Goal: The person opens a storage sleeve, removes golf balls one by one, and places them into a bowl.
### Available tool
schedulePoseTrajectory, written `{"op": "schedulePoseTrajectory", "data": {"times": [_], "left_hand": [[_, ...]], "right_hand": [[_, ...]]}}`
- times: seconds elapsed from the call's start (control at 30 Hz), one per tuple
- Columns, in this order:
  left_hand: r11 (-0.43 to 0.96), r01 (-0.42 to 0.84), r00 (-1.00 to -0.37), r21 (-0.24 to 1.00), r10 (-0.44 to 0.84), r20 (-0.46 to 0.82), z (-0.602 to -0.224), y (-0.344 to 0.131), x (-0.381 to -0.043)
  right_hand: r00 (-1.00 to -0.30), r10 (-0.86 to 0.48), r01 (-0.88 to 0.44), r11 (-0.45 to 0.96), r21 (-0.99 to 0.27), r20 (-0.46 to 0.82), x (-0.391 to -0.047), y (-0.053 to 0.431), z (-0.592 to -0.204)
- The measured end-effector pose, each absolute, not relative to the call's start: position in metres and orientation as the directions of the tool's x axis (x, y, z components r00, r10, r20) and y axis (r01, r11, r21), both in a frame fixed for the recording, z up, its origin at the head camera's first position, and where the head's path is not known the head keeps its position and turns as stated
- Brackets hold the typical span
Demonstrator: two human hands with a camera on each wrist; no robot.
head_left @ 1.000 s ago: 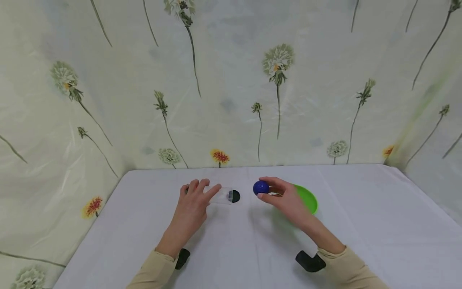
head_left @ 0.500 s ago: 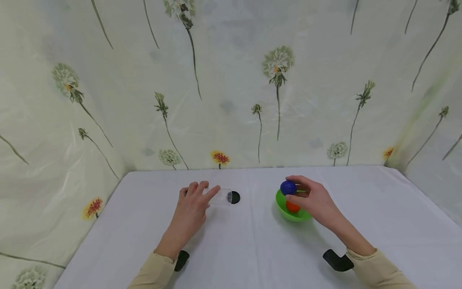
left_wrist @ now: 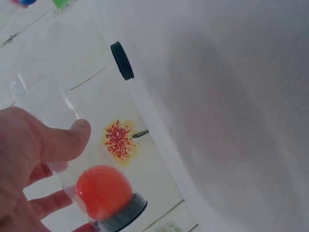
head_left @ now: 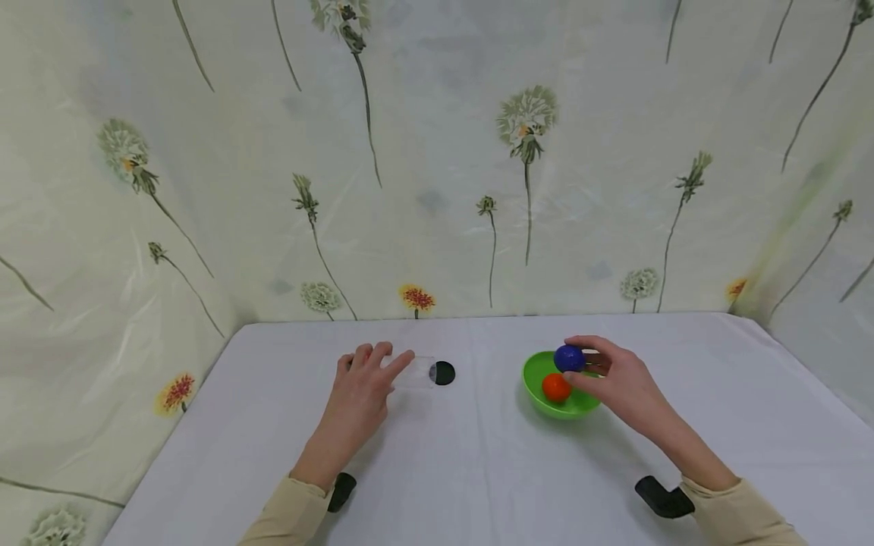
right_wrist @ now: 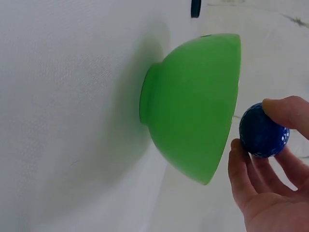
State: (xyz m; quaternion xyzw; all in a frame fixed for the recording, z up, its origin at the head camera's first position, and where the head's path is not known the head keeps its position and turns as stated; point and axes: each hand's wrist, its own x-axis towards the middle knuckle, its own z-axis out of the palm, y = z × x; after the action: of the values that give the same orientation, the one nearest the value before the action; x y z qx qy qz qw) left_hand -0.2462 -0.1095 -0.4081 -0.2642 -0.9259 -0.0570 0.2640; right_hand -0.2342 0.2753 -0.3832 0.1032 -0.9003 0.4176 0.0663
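Note:
My right hand (head_left: 631,387) pinches a blue ball (head_left: 570,358) between thumb and fingertips just above a green bowl (head_left: 539,406). Inside that bowl lies an orange ball (head_left: 556,387). In the right wrist view the blue ball (right_wrist: 264,130) sits beyond the bowl's rim, apart from the bowl (right_wrist: 198,106). My left hand (head_left: 362,390) grips a clear plastic tube (head_left: 418,371). The left wrist view shows another orange ball (left_wrist: 104,191) inside the tube, by its dark end cap (left_wrist: 123,212). A separate round black lid (head_left: 444,373) lies on the table, close to the tube's other end.
A white cloth covers the table (head_left: 437,470). Behind it and along the sides hangs a flower-printed sheet (head_left: 437,152). Black pieces sit at the left wrist (head_left: 342,491) and right wrist (head_left: 664,497).
My right hand has carried the blue ball rightward to above the bowl, uncovering the orange ball there. My left hand with the tube has hardly moved.

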Motion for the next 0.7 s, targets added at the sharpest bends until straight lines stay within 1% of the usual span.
{"op": "schedulePoseTrajectory", "data": {"times": [0.27, 0.53, 0.7], "left_hand": [[0.859, 0.512, -0.732, -0.022, 0.45, 0.511, -0.409, -0.11, -0.246], [0.857, 0.516, -0.729, -0.02, 0.451, 0.516, -0.41, -0.11, -0.246], [0.859, 0.512, -0.741, -0.013, 0.45, 0.499, -0.411, -0.108, -0.246]], "right_hand": [[-0.966, -0.123, -0.251, 0.675, -0.694, 0.229, -0.232, 0.286, -0.388], [-0.976, -0.105, -0.21, 0.685, -0.698, 0.191, -0.229, 0.296, -0.397], [-0.975, -0.104, -0.212, 0.677, -0.704, 0.194, -0.227, 0.3, -0.402]]}}
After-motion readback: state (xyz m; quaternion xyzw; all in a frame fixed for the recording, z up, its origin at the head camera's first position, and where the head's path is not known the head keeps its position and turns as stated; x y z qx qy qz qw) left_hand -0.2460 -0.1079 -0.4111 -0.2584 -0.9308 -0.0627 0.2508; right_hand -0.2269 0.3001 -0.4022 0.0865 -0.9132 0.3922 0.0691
